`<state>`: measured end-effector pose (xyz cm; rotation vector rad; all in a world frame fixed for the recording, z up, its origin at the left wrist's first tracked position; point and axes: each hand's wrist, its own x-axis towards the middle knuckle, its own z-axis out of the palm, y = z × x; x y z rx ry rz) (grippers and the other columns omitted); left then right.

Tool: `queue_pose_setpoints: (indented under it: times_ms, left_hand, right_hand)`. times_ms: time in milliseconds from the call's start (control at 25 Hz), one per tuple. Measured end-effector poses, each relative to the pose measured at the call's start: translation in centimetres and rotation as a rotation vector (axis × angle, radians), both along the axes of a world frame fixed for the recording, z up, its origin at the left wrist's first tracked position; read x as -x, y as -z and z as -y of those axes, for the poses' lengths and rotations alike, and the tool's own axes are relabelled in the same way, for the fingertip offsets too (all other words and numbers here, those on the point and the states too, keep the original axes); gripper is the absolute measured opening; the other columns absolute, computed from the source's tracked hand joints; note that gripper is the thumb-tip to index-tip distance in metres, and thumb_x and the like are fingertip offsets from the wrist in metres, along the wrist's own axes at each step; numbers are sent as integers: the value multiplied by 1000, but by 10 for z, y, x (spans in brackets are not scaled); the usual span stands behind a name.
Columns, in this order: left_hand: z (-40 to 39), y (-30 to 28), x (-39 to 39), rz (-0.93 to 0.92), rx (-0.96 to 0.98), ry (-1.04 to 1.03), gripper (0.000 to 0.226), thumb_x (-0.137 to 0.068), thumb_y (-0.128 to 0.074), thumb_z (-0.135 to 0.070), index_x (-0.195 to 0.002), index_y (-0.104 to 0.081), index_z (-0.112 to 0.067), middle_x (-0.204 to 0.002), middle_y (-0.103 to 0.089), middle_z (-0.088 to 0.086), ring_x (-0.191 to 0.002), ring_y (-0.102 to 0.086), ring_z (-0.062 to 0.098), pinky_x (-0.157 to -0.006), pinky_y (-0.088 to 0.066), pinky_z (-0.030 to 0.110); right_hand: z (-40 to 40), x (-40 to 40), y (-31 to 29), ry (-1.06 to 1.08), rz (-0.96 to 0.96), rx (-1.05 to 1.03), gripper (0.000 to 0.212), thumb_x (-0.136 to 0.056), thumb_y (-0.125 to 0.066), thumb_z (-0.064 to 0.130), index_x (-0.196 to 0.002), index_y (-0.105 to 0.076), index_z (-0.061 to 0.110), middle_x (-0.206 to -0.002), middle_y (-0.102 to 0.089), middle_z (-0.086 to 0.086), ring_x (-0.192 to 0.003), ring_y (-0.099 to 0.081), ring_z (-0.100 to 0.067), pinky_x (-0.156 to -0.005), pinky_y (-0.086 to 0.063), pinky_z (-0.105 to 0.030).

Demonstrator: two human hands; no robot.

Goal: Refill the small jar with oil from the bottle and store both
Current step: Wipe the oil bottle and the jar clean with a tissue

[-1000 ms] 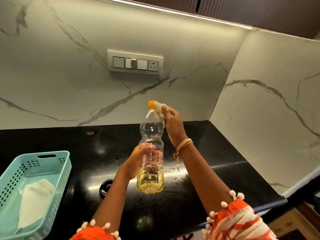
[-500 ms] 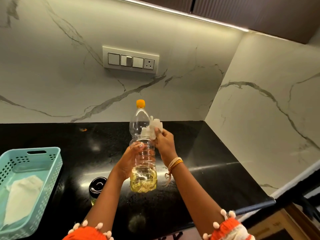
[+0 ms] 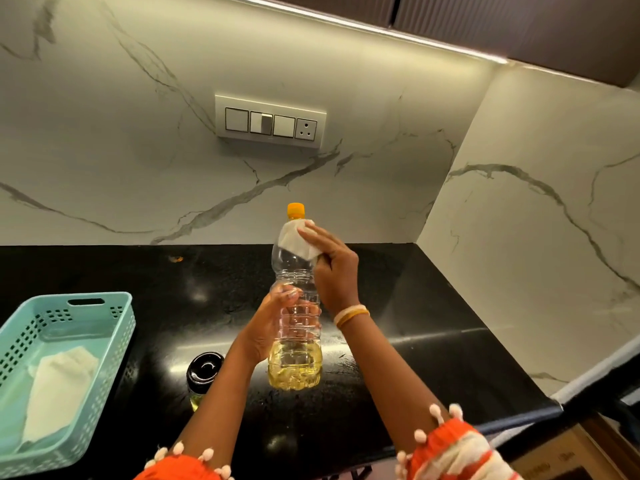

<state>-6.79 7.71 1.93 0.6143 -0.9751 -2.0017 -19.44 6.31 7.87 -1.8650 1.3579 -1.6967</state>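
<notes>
The left hand (image 3: 273, 323) had its grip curled round the middle of the upright oil bottle (image 3: 295, 327), held above the black tabletop (image 3: 433, 323). The right hand (image 3: 332, 268) pressed a white tissue (image 3: 294, 239) against the bottle's shoulder, just below the orange cap (image 3: 295, 209). The small jar (image 3: 204, 374) stood near left of the bottle.

A single head-worn wide-angle camera looks forward and down over a black countertop (image 3: 433, 306) toward a marble wall corner. The left hand (image 3: 273, 320) and right hand (image 3: 334, 268) sit close, near centre, arms entering from 6 o'clock. A switch panel (image 3: 270, 121) lies toward 12 o'clock, a teal basket (image 3: 121, 327) at 8 o'clock. Edges bend, probably lens distortion.
</notes>
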Motion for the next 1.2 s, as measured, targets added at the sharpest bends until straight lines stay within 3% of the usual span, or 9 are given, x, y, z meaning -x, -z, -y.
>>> queue_pose_setpoints:
  times_ms: [120, 240, 360, 480, 560, 680, 880, 1040, 1200]
  left_hand:
    - [4, 4, -5, -51, -44, -48, 114, -39, -97, -38, -132, -42, -2, -90, -68, 16, -75, -69, 28, -67, -60, 41]
    - [8, 5, -12, -26, -21, -33, 122, -44, -95, -39, -142, -34, 2, -100, -63, 21, -81, -68, 31, -69, -59, 42]
    - [5, 1, -9, -17, -35, 46, 115, -42, -95, -38, -135, -41, 2, -102, -62, 23, -82, -68, 33, -67, -59, 42]
    - [0, 3, -3, -35, -10, 110, 92, -41, -95, -39, -117, -59, -2, -97, -68, 24, -80, -69, 35, -69, -59, 42]
    - [-2, 4, -5, -48, -12, 116, 83, -40, -94, -40, -110, -65, -5, -96, -69, 24, -79, -69, 36, -69, -59, 43]
    - [0, 4, -4, -56, -17, 130, 102, -43, -95, -36, -128, -50, -1, -101, -67, 26, -83, -69, 38, -68, -59, 45]
    - [2, -1, 3, 215, 124, 5, 93, -52, -85, -58, -128, -52, -17, -119, -65, 21, -99, -68, 34, -82, -58, 47]
    - [0, -5, 12, 581, 289, -227, 72, -60, -83, -50, -115, -49, -18, -106, -67, 6, -91, -70, 23, -79, -60, 39]
    - [-3, 0, 14, 556, 386, -344, 63, -60, -85, -52, -106, -56, -19, -98, -70, 4, -88, -71, 23, -74, -61, 39]
  right_hand:
    - [-21, 9, 30, -87, -148, 127, 27, -87, -56, 2, -109, -70, 5, -128, -62, -12, -123, -56, -19, -101, -49, -31]
    - [-24, 17, 39, 31, -136, 74, 26, -82, -52, -2, -96, -73, 3, -107, -68, -8, -101, -65, -17, -86, -55, -28]
    - [-7, 10, 19, 112, 385, -206, 26, -87, -48, -4, -91, -72, 5, -90, -68, -5, -85, -64, -19, -73, -54, -27]
    - [6, 10, -7, -295, 808, -482, 24, -93, -52, 22, -98, -67, 4, -89, -64, -10, -83, -59, -20, -77, -48, -33]
    - [5, 16, -9, -465, 705, -570, 40, -85, -60, 33, -111, -61, 2, -95, -64, -12, -86, -62, -21, -81, -49, -36]
    - [-2, 17, 5, -494, 549, -589, 62, -73, -74, 37, -120, -56, 1, -100, -68, -12, -91, -67, -24, -82, -55, -39]
    - [3, 15, 9, -109, 589, -497, 53, -66, -81, 43, -100, -63, 7, -89, -66, -14, -83, -67, -28, -78, -58, -42]
    - [10, 8, 1, 173, 478, -400, 63, -63, -81, 54, -105, -58, 13, -93, -66, -11, -84, -67, -25, -75, -59, -34]
    - [3, -2, 6, 172, 486, -371, 53, -77, -73, 49, -115, -49, 19, -103, -62, -5, -92, -65, -19, -75, -55, -27]
